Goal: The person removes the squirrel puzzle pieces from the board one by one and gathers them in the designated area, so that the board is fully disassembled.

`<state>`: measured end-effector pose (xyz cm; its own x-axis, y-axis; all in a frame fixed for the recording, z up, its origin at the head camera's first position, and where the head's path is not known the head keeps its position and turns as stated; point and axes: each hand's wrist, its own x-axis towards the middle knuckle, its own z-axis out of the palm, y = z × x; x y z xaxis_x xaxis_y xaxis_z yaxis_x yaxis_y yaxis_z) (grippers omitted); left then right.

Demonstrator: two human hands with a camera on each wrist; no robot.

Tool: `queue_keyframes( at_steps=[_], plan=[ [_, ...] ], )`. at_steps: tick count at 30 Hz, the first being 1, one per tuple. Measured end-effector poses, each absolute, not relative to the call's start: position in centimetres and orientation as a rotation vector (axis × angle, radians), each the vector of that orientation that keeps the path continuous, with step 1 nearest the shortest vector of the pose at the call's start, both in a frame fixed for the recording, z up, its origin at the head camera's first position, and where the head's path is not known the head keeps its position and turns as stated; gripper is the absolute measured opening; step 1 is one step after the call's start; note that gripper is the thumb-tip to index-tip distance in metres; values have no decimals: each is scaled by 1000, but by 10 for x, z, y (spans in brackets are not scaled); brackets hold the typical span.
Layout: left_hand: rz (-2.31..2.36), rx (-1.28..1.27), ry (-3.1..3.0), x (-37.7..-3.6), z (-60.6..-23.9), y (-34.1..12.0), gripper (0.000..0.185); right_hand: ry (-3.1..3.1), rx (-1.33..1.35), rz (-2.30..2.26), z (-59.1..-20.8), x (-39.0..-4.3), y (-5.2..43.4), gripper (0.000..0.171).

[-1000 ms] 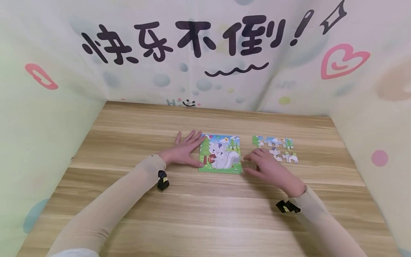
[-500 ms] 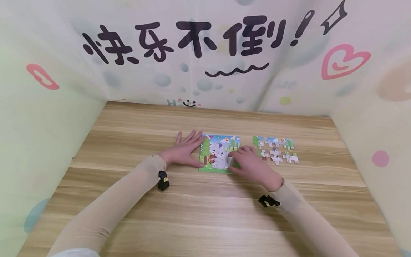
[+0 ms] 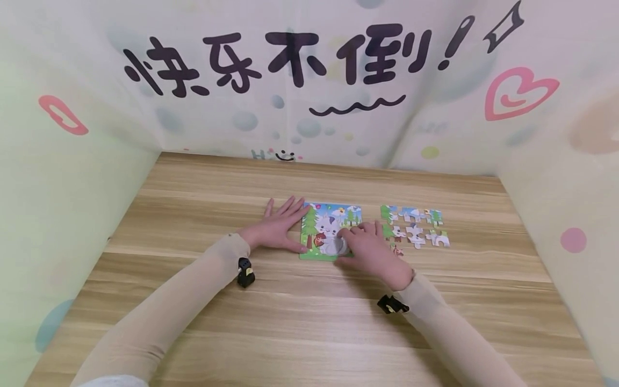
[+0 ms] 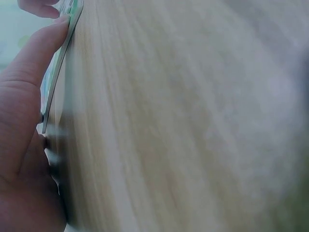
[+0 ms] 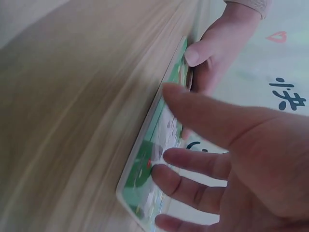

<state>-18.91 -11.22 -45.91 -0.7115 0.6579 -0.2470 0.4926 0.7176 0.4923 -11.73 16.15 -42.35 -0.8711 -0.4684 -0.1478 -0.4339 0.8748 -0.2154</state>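
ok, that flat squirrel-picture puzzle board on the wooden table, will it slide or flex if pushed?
The flat squirrel-picture puzzle board probably slides easily: it looks thin and lies on the smooth wooden table, with the left hand flat against its edge. It looks fairly stiff, its edge running straight in the wrist view. The right hand fingertips rest on top, so it likely stays put.

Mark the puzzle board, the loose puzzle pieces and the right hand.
puzzle board [image 3: 325,216], head view, upper part of the picture.
loose puzzle pieces [image 3: 416,235], head view, a middle piece.
right hand [image 3: 371,251], head view, back of hand.
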Motion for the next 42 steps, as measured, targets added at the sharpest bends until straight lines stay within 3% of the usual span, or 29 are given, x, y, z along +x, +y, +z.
queue_keyframes(
  at_steps=[12, 25, 42],
  plan=[
    [545, 895, 2530, -188, -457, -112, 116, 2795, -543, -305, -415, -120, 150, 46],
    [535, 895, 2541, -189, -462, -112, 117, 2830, -527, -303, -414, -115, 146, 47],
    [522, 899, 2547, -188, -461, -112, 115, 2982, -735, -180, -422, -107, 149, 52]
  ],
)
